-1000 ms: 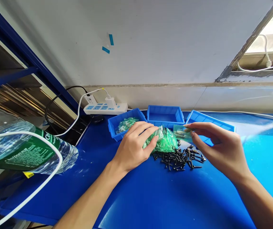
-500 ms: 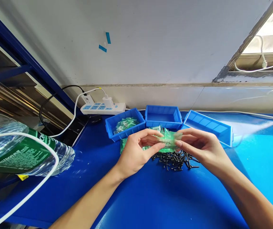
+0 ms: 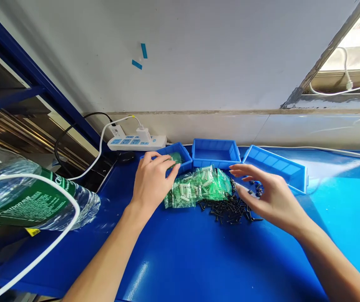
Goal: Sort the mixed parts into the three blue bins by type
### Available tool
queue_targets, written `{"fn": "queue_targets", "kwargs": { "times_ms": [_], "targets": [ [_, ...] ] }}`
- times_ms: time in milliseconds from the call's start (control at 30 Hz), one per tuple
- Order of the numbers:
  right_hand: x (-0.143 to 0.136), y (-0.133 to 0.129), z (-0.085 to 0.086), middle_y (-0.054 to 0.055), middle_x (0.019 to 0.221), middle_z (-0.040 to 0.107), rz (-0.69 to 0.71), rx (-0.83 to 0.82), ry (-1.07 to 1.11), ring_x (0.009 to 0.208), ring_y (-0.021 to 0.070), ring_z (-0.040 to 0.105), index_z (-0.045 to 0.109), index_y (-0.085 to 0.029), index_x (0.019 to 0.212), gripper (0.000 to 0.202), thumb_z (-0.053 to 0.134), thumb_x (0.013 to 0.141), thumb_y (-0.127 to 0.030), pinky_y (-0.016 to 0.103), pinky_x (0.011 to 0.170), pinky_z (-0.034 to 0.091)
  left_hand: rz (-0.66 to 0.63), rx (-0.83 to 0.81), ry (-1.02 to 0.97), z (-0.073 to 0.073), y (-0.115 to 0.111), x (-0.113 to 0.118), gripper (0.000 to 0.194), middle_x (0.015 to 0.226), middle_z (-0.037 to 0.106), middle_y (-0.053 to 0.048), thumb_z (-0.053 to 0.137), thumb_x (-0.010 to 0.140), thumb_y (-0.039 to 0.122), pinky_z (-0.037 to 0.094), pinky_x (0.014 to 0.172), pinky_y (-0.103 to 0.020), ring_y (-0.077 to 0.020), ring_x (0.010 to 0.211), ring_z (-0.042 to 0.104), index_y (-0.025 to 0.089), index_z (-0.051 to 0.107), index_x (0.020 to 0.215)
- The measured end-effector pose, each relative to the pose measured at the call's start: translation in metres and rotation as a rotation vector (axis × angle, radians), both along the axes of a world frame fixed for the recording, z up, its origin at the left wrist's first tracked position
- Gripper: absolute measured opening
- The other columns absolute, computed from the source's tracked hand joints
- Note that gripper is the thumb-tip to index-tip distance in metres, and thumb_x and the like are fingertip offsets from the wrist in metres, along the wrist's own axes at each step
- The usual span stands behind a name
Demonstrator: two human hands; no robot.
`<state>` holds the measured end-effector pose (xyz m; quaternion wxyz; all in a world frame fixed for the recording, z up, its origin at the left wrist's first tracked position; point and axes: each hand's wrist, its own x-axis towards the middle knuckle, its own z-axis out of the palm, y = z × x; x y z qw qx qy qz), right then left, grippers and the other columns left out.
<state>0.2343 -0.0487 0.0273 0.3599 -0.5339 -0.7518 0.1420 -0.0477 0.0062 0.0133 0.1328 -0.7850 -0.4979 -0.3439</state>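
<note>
My left hand [image 3: 154,178] is over the left blue bin [image 3: 184,167], its thumb and fingers closed on a small green plastic packet [image 3: 176,157] that shows past the fingertips. The hand covers most of that bin's inside. My right hand [image 3: 266,193] hovers above the right side of the black screws [image 3: 230,210], fingers and thumb apart with nothing between them. Between the hands lies a heap of clear green packets [image 3: 198,184] with pale, rod-like pieces inside. Small dark parts [image 3: 257,188] show behind my right thumb.
Behind the heap stand a middle blue bin [image 3: 216,161] and a right blue bin [image 3: 274,163]. A white power strip [image 3: 135,143] lies by the wall. At left are a large water bottle [image 3: 41,195] and a white cable [image 3: 74,209] crossing in front of it.
My hands have parted. The left moved left to the left bin with the green packet both hands held; the right let go and stayed near the screws, uncovering the packet heap.
</note>
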Motion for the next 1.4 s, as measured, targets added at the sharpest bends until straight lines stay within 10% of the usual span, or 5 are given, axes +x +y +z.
{"fn": "queue_targets", "kwargs": {
  "times_ms": [333, 700, 1033, 1233, 1400],
  "targets": [
    [-0.011, -0.001, -0.008, 0.009, 0.123, 0.079, 0.102, -0.014, -0.203, 0.104, 0.0309, 0.079, 0.069, -0.024, 0.131, 0.046, 0.056, 0.088, -0.017, 0.048, 0.091, 0.065, -0.059, -0.234, 0.072, -0.001, -0.01, 0.014, 0.045, 0.128, 0.076, -0.011, 0.051, 0.105, 0.043, 0.055, 0.1, -0.062, -0.041, 0.134, 0.053, 0.016, 0.065, 0.139],
    [-0.017, -0.002, -0.01, 0.005, 0.099, 0.084, -0.221, 0.287, 0.167, 0.083, 0.0254, 0.082, 0.077, -0.026, 0.105, 0.015, 0.069, 0.092, -0.024, 0.041, 0.079, 0.069, -0.325, -0.106, -0.157, 0.003, -0.02, 0.028, 0.026, 0.116, 0.078, -0.011, 0.06, 0.102, 0.029, 0.058, 0.104, -0.054, -0.0315, 0.124, 0.062, 0.016, 0.071, 0.122],
    [-0.026, -0.007, -0.001, 0.004, 0.075, 0.081, 0.036, -0.14, 0.63, 0.068, 0.0239, 0.079, 0.08, -0.023, 0.083, 0.029, 0.094, 0.068, -0.044, 0.034, 0.065, 0.069, -0.582, -0.59, -0.82, 0.007, -0.042, 0.055, 0.009, 0.093, 0.082, -0.003, 0.074, 0.091, 0.025, 0.067, 0.077, -0.031, -0.019, 0.081, 0.078, 0.021, 0.077, 0.098],
    [-0.03, -0.005, -0.004, 0.005, 0.077, 0.082, -0.025, -0.201, 0.626, 0.068, 0.0251, 0.079, 0.078, -0.023, 0.09, 0.036, 0.091, 0.07, -0.05, 0.035, 0.065, 0.068, -0.495, -0.332, -0.645, 0.01, -0.038, 0.048, 0.01, 0.09, 0.081, -0.002, 0.073, 0.091, 0.02, 0.063, 0.07, -0.026, -0.0149, 0.071, 0.074, 0.02, 0.076, 0.1],
    [-0.03, -0.003, -0.011, 0.005, 0.085, 0.082, -0.073, -0.096, 0.539, 0.076, 0.0238, 0.08, 0.076, -0.023, 0.094, 0.025, 0.082, 0.082, -0.043, 0.035, 0.072, 0.068, -0.135, 0.141, -0.108, 0.02, -0.022, 0.017, 0.019, 0.08, 0.074, -0.004, 0.058, 0.09, 0.007, 0.059, 0.074, -0.034, -0.0216, 0.08, 0.069, 0.02, 0.071, 0.084]
  ]
}}
